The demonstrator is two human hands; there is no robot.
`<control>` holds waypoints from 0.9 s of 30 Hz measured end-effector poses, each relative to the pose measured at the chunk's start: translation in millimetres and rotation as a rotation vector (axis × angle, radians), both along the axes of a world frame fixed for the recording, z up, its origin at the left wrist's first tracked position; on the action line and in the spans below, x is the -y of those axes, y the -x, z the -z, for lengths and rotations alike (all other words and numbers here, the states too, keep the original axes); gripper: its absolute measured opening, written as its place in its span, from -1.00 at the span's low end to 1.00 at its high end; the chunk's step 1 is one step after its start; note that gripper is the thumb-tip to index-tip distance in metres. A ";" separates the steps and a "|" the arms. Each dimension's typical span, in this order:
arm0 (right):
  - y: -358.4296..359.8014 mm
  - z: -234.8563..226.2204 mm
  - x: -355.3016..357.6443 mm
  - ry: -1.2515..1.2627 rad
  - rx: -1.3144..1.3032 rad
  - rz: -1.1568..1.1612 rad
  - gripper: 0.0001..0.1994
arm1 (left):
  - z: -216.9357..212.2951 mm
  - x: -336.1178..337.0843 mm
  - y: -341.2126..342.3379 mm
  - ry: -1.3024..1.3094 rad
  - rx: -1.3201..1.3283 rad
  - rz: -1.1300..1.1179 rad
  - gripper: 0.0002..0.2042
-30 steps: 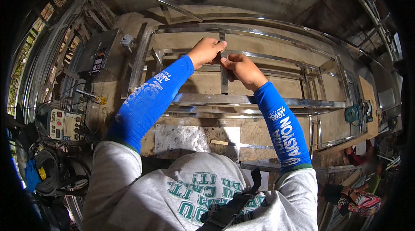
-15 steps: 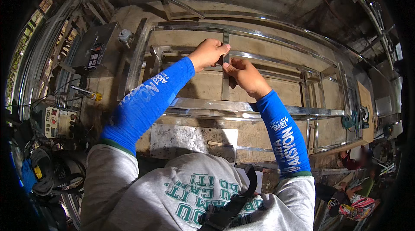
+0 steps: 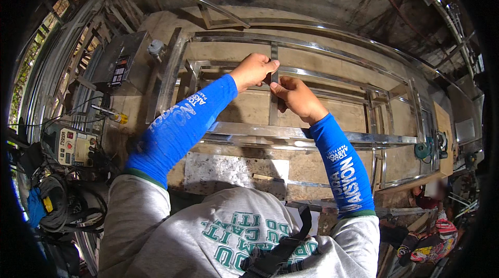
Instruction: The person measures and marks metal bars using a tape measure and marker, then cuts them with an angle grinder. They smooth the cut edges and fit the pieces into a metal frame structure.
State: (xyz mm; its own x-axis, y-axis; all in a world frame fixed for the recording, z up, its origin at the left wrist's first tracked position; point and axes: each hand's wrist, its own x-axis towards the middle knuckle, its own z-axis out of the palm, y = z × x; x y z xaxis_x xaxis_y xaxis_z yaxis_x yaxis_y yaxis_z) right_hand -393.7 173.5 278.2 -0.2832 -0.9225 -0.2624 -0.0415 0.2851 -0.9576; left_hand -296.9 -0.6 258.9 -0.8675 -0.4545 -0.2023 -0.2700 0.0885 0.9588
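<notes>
A shiny metal frame of square tubes [image 3: 260, 129] lies before me. A short crossbar [image 3: 274, 110] runs between its near and far rails. My left hand [image 3: 253, 73] is closed around the crossbar near its middle, thumb on top. Just nearer to me, my right hand [image 3: 300, 100] pinches the same bar from its right side, thumb against it. The fingertips under the bar are hidden in both hands. Through the frame's opening a lower set of tubes [image 3: 325, 74] shows.
At the left stand a metal box [image 3: 120, 65], a control unit with knobs [image 3: 74, 146] and coiled black cables [image 3: 58, 210]. A yellow-handled screwdriver [image 3: 120, 118] lies between them. A stained pale sheet [image 3: 236, 169] lies near me. A teal power tool [image 3: 423, 149] sits at the right.
The whole view has shifted slightly, so the frame and my arms appear a little lower and further right. Both hands keep their hold on the crossbar.
</notes>
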 end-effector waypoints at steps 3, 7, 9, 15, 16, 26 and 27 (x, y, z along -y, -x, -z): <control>-6.5 -2.2 5.5 0.021 -0.021 -0.032 -0.72 | 1.9 8.2 -8.9 0.048 0.028 0.023 -0.61; -23.3 0.7 27.0 -0.013 0.062 -0.036 -0.69 | -23.0 27.3 -36.0 0.451 0.174 -0.021 -0.59; -41.3 2.5 45.2 -0.008 0.087 -0.041 -0.68 | -45.6 46.7 -69.4 0.878 0.065 -0.111 -0.57; -106.5 0.4 118.0 -0.012 0.054 -0.184 -0.65 | -98.1 155.5 -206.9 0.856 -0.139 -0.498 -0.64; -121.3 1.5 130.9 -0.003 0.061 -0.207 -0.65 | -78.9 180.9 -233.9 0.767 -0.109 -0.520 -0.61; -139.4 -0.4 147.0 -0.022 0.089 -0.174 -0.62 | -14.7 80.4 -215.4 -0.066 -0.297 -0.436 -0.37; -140.0 -2.0 146.1 -0.020 0.091 -0.153 -0.62 | -12.0 81.4 -214.6 -0.101 -0.332 -0.440 -0.40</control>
State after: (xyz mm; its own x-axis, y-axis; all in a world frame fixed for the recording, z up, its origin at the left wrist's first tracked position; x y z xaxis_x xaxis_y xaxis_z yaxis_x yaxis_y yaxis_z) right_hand -253.7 27.3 280.2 -0.1146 -0.9472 -0.2995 0.0009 0.3013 -0.9535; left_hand -82.3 -81.9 270.8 -0.6249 -0.7806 -0.0117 0.0573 -0.0608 0.9965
